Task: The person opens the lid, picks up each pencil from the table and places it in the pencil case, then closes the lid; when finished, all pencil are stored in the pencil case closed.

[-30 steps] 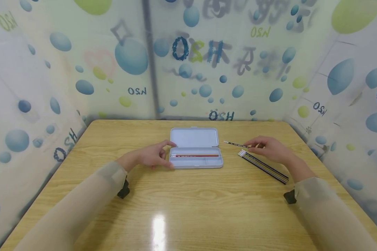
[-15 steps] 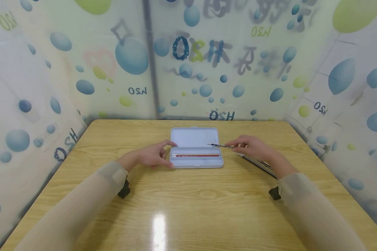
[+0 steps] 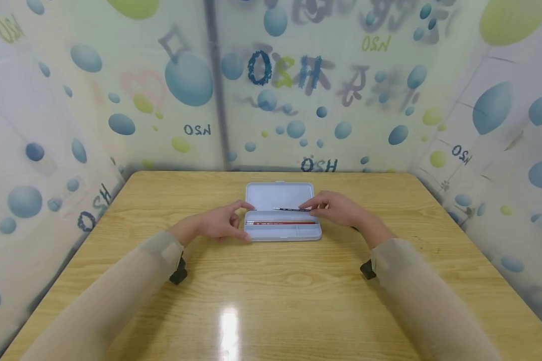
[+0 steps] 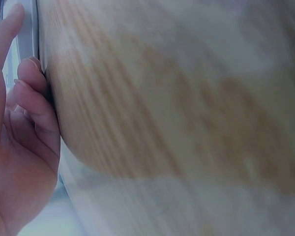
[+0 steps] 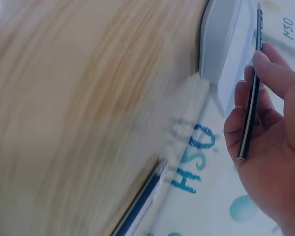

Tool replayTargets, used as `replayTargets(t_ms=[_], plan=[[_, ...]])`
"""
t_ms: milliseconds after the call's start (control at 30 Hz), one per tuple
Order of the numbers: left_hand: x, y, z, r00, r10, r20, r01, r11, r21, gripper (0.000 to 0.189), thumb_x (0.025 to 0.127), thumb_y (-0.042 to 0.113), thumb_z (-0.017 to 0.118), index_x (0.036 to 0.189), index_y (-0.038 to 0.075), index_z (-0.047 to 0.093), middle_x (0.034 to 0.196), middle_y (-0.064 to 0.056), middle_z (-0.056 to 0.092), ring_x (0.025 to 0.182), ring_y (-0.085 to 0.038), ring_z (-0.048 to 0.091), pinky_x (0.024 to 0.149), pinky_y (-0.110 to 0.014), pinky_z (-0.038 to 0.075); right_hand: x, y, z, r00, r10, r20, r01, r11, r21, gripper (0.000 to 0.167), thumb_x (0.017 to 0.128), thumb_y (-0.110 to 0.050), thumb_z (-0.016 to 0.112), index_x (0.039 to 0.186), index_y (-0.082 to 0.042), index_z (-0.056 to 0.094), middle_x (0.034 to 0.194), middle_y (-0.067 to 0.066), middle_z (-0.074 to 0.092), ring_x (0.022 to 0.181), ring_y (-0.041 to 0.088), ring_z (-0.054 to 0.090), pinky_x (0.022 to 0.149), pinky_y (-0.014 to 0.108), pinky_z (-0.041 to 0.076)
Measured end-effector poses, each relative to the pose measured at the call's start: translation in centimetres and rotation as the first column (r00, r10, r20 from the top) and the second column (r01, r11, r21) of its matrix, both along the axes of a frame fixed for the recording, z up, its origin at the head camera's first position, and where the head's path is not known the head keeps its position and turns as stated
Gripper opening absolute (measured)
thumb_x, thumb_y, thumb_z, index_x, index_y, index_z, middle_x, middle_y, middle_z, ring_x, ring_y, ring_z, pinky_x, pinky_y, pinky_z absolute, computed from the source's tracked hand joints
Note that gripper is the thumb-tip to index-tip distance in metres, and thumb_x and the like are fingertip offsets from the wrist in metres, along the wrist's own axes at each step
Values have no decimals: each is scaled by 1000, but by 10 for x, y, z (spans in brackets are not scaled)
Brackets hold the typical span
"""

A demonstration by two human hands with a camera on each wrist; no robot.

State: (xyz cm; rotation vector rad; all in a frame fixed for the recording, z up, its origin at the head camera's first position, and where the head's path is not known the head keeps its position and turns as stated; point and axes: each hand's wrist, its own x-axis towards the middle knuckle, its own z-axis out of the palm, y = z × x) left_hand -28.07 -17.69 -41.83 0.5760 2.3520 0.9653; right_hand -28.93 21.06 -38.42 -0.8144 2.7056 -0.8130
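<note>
Pencil case (image 3: 271, 232): pale, opened flat, centre of the head frame on the desk; a long compartment along the back, a divided front row before it
Lid (image 3: 275, 193): folded back, toward the top of the frame from the case body
Reddish pencils (image 3: 282, 223): lying lengthwise in the long compartment; exact count too small to tell
Black pencil (image 5: 250, 108): raised in the right hand, near the hinge line in the head view, pale-tipped end toward frame left
Right hand (image 3: 336, 208): right of frame centre; thumb and fingers closed in a pinch about the black pencil
Left hand (image 3: 217, 222): left of frame centre; thumb and forefinger spread wide, gripping the left end of the case between them, other fingers curled
Dark pencils (image 5: 137, 206): on the desk, lower centre of the right wrist frame; in the head view mostly hidden by the right arm
Desk (image 3: 293, 301): wood-grained, a bright glare at bottom centre of the head frame
Backdrop (image 3: 271, 120): pale sheeting, blue and green drops, mirrored H2O lettering, across the upper frame
</note>
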Motion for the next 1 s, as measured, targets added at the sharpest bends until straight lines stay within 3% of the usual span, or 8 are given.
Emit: replayTargets(t_ms=[600, 1000], plan=[[0, 1, 1, 1000, 8, 20, -9, 1000, 15, 93, 93, 45, 90, 165, 29, 33, 85, -2, 57, 55, -17, 47, 55, -28, 43, -11, -46, -13, 997, 58, 44, -60, 997, 48, 25, 109, -16, 69, 129, -24, 83, 123, 2, 75, 105, 18, 63, 95, 37, 52], [-1, 0, 1, 1000, -4, 5, 4, 1000, 5, 93, 95, 43, 88, 167, 27, 32, 84, -2, 57, 55, -16, 48, 56, -28, 44, -15, -61, -14, 993, 113, 18, -114, 992, 54, 25, 107, -16, 73, 128, -23, 83, 120, 1, 76, 101, 16, 62, 92, 34, 51]])
